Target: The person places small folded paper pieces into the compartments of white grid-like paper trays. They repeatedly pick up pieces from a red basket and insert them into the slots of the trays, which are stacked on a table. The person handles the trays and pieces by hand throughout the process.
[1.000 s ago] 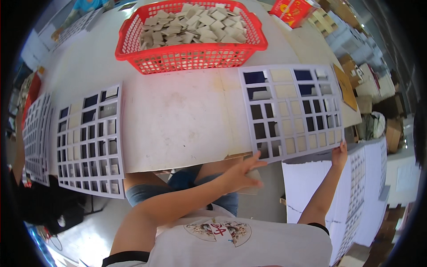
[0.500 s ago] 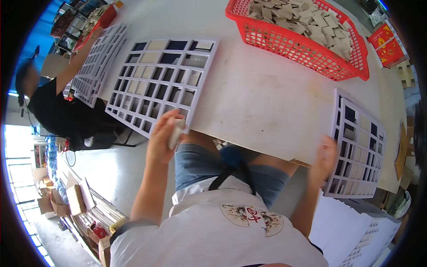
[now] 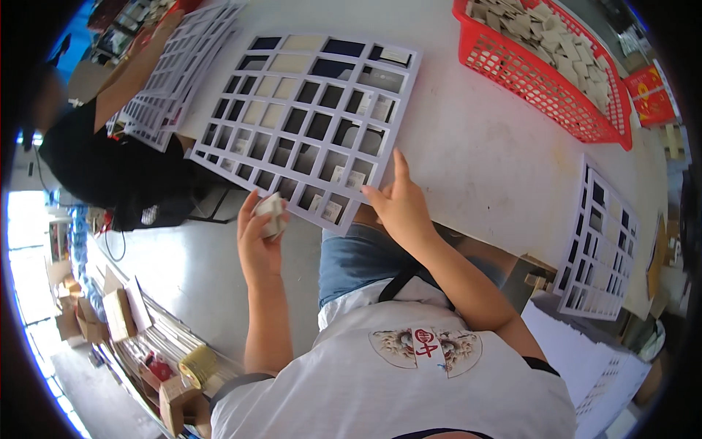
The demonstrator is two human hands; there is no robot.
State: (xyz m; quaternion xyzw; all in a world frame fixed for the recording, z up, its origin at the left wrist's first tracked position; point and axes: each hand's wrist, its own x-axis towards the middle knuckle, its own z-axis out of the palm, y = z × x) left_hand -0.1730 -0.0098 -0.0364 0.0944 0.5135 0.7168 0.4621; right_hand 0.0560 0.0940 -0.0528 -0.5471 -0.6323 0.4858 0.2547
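Observation:
My left hand (image 3: pixel 257 238) is closed around a small stack of off-white square tiles (image 3: pixel 270 216), just below the near edge of a white grid board (image 3: pixel 349 192). The board's many cells hold dark, cream and grey pieces, and some show pale printed labels. It lies tilted on the table, its near corner reaching past the table edge over my lap. At the board's right edge is my right hand (image 3: pixel 401 201), with forefinger stretched out and thumb apart. Its thumb tip meets or nearly meets the frame; I cannot tell which.
A red plastic basket (image 3: pixel 541 80) full of loose tiles stands at the far right of the white table (image 3: pixel 468 168). Another grid board (image 3: pixel 598 241) lies at the right edge. More boards (image 3: pixel 179 69) are stacked at the left, beside a person in black (image 3: pixel 121 164) reaching over them.
My right hand has come from beside the right-hand board to the right edge of the middle board. The view has shifted left. My left hand still holds the tiles.

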